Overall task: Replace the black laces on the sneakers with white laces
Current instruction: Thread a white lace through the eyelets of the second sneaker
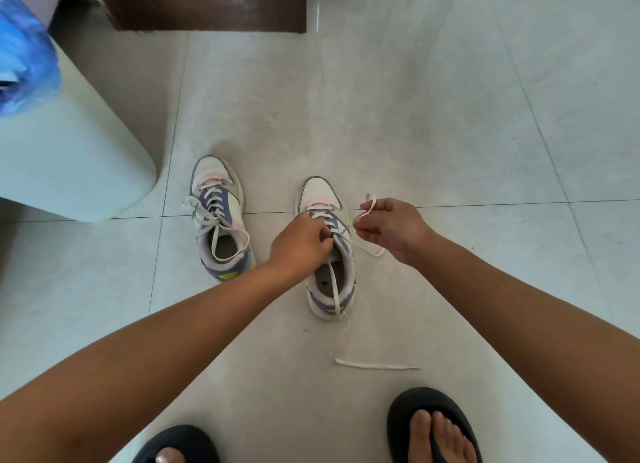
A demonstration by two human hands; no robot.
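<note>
Two sneakers stand on the pale tiled floor (450,116), toes away from the person. The right sneaker (327,254) is the landmark: the left hand (301,244) rests on its tongue, fingers pinching the white lace (335,289) at the upper eyelets, while the right hand (391,227), just right of it, grips the lace's other end in a loop. One lace tail runs back over the heel onto the floor. The left sneaker (221,220), already white-laced, sits well left of it, beside a pale green bin (69,157)
</note>
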